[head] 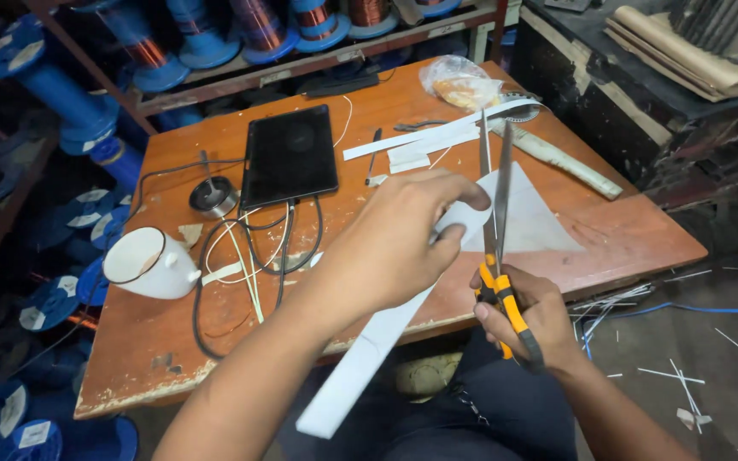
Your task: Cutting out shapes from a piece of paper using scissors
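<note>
The left hand (403, 235) pinches a long white paper strip (360, 367). The right hand (531, 320), fingers closed through the handles, grips scissors (499, 230) (blades slightly parted) near the table (642, 239) edge.

white paper strip (369, 354), orange-handled scissors (500, 256) upright

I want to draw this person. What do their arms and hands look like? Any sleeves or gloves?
Both forearms are bare, with no sleeves showing. The left hand and right hand wear no gloves, and I see no rings, watch or bracelets. Dark trousers show below.
</note>
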